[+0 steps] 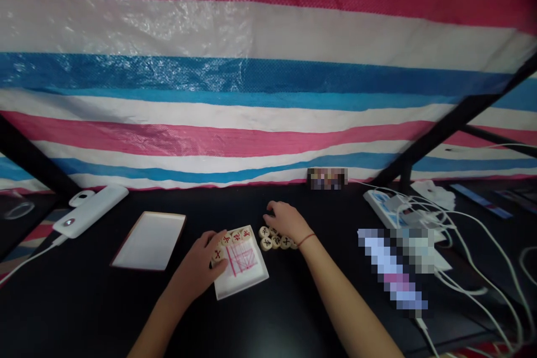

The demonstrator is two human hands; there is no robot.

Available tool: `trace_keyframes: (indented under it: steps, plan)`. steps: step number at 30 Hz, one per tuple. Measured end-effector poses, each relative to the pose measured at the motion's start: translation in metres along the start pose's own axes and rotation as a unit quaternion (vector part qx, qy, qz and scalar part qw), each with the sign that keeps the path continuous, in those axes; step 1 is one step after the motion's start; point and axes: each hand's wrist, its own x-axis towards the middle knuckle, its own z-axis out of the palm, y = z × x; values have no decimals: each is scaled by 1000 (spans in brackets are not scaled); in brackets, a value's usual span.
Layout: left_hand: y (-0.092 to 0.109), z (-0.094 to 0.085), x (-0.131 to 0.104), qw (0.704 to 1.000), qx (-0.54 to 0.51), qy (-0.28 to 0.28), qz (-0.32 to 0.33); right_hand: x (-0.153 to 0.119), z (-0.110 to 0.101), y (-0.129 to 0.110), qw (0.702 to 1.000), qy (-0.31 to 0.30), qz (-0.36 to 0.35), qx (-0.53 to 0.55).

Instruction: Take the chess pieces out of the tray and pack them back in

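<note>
A shallow white box (242, 290) lies on the black table, with red lines drawn on its floor and several round xiangqi pieces (236, 236) with red characters along its far edge. My left hand (200, 263) is at the box's left side, thumb and fingers closed around a xiangqi piece (217, 255). Just right of the box sits a cluster of xiangqi pieces with dark characters (276, 242). Over that cluster is my right hand (289, 221), fingers bent and apart, with no piece visible in them; it partly hides the cluster.
A box lid (150, 241) lies inside up on the left. Beyond it is a white device (90, 211) with a cable. On the right stand a power strip (377, 204), tangled white cables (470, 251) and a blurred-out phone-like object (392, 271). A striped sheet (251, 140) hangs behind.
</note>
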Motion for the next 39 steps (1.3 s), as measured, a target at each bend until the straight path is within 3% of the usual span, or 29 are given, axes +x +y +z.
trace_keyframes:
  steps: [6, 12, 17, 19, 24, 32, 36, 39]
  plan:
    - [5, 1, 0, 1000, 13, 8, -8, 15, 0, 0, 998, -63, 9, -17]
    - [0, 5, -1, 1000, 8, 30, 4, 18, -5, -4, 999, -53, 8, -6]
    - [-1, 4, 0, 994, 23, 105, 18, 4, -10, -14, 991, -41, -87, 92]
    - [1, 3, 1, 992, 20, 113, 45, -7, -6, -21, 973, -45, -134, 179]
    - [11, 3, 2, 992, -17, 83, 93, -30, 20, -38, 891, -68, -206, 399]
    - [22, -1, 2, 988, -18, 97, 115, -43, 36, -46, 852, -99, -181, 480]
    - [21, -6, 1, 987, -14, 116, 106, -43, 37, -43, 833, -77, -148, 527]
    - [19, -9, 1, 987, -24, 128, 89, -38, 42, -38, 803, -40, -106, 585]
